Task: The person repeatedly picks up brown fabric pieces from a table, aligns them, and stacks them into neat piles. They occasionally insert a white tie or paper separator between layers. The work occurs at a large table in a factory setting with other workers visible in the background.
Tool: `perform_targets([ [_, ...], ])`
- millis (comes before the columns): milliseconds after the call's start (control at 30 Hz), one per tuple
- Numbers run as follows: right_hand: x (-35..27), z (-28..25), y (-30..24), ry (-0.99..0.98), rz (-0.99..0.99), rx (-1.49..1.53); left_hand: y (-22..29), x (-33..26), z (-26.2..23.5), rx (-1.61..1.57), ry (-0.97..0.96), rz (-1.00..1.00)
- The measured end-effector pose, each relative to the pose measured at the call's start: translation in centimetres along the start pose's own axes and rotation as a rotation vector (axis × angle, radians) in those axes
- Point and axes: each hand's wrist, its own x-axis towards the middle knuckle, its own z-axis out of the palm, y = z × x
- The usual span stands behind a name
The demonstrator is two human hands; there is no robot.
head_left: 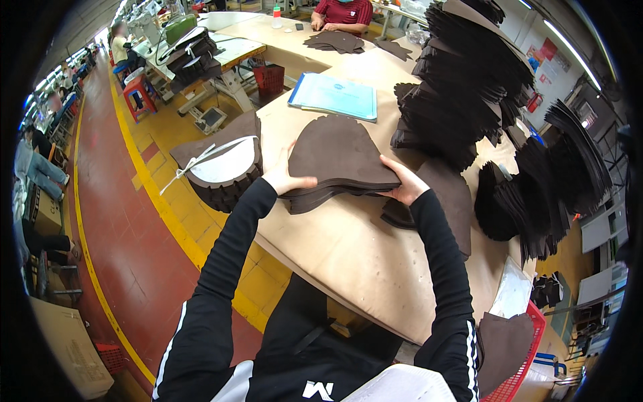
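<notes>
Between my two hands is a stack of dark brown cut pieces (341, 151), flat and curved along the top, its layered edges facing me. My left hand (287, 173) grips the stack's left side, thumb lying along the near edge. On the opposite side my right hand (406, 182) is closed on the right corner, some of its fingers hidden underneath. Just left of my left hand sits a bundle of similar brown pieces (224, 191), tied with a white strip around a white sheet. More loose brown pieces (442, 201) lie under and beside my right forearm.
Tall piles of brown pieces (462, 80) rise at the table's right, with more bundles (529, 194) beyond. A blue folder (335, 96) lies behind my stack. A red basket (529, 348) stands at lower right. Across the tan table (335, 254) sits a person in a red shirt (343, 12).
</notes>
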Motion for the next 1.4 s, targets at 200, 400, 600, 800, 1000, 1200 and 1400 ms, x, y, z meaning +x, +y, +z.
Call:
perform_targets([
  [200, -0.4, 1.0, -0.2, -0.076, -0.008, -0.314, -0.2, 0.6, 0.2, 0.097, 0.01, -0.18],
  [400, -12.2, 5.9, 2.5, -0.111, -0.37, -0.312, 2.0, -9.2, -1.1, -0.396, -0.062, -0.196],
  [600, -17.7, 0.2, 11.6, -0.126, 0.152, -0.078, 5.4, -22.0, 3.0, -0.648, -0.152, -0.471],
  [800, -18.4, 2.2, 12.2, -0.047, 0.036, -0.192, 7.6, -22.6, 3.6, -0.638, -0.114, -0.475],
  [1000, -24.0, 0.1, 12.0, 0.156, -0.502, -0.396, 11.4, -21.1, 5.1, -0.554, -0.079, -0.002],
  [1200, -27.7, -3.5, 13.1, 0.402, -0.672, -0.504, 13.3, -15.6, 9.2, -0.327, -0.164, 0.459],
  [1400, -26.2, -4.0, 17.2, 0.691, -0.891, -0.06, 14.8, -16.2, 13.2, -0.384, -0.199, 0.389],
])
